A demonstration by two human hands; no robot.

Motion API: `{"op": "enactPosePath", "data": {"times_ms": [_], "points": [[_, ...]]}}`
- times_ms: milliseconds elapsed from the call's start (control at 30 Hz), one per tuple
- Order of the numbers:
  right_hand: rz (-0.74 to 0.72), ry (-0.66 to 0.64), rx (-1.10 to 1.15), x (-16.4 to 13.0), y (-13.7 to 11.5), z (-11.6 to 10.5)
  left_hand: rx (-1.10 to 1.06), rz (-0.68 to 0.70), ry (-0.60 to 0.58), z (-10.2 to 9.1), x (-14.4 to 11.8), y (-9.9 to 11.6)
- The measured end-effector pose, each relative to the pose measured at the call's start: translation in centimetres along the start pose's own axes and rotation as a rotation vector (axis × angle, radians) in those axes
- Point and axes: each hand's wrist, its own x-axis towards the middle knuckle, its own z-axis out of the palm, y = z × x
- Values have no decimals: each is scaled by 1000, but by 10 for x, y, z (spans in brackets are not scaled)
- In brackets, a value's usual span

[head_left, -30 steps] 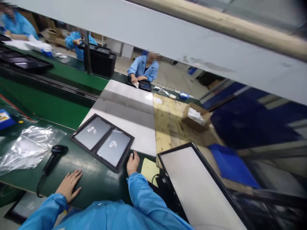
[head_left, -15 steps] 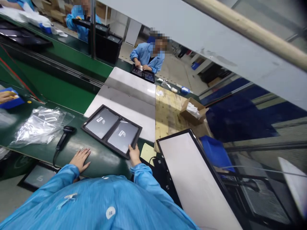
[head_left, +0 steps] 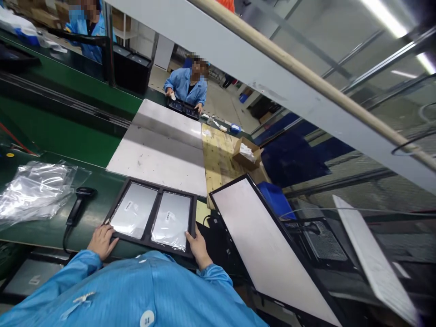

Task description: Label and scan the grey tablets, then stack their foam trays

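Just in front of me on the green bench lies a black two-compartment tray (head_left: 149, 232). Each compartment holds a flat grey panel in clear wrap with a small white label: a left panel (head_left: 136, 211) and a right panel (head_left: 172, 221). My right hand (head_left: 198, 247) grips the tray's right edge, thumb on top and fingers partly hidden. At the near left corner, my left hand (head_left: 102, 240) has its fingers closed on the tray's rim. A black handheld barcode scanner (head_left: 77, 206) rests left of the tray.
Clear plastic bags (head_left: 37, 190) lie at the left. A white board (head_left: 163, 150) borders the tray's far side. To the right a large monitor-like white panel (head_left: 265, 236) stands tilted, near a blue bin (head_left: 274, 197) and a cardboard box (head_left: 245, 154). Co-workers (head_left: 186, 86) sit across.
The tray has turned and come closer to me. My left hand has moved from the bench onto its near left corner; my right hand keeps hold of the right side. The view has shifted.
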Motion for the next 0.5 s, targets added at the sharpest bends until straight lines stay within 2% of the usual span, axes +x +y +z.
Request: {"op": "enactPosePath", "data": {"times_ms": [133, 167, 267, 333, 367, 500], "points": [[-39, -124, 7, -3, -2, 18, 36, -38, 57, -12, -30, -18], [-57, -101, -28, -3, -5, 21, 50, -47, 77, -15, -39, -21], [-110, 86, -132, -2, -28, 26, 73, -55, 155, -25, -65, -21], [-177, 145, -103, 0, -55, 25, 50, -52, 176, -29, -75, -16], [-228, 127, -62, 1, -73, 23, 30, -55, 179, -31, -77, -13], [-487, -113, 43, -4, -169, 9, 10, -172, 219, -39, -69, -4]]}}
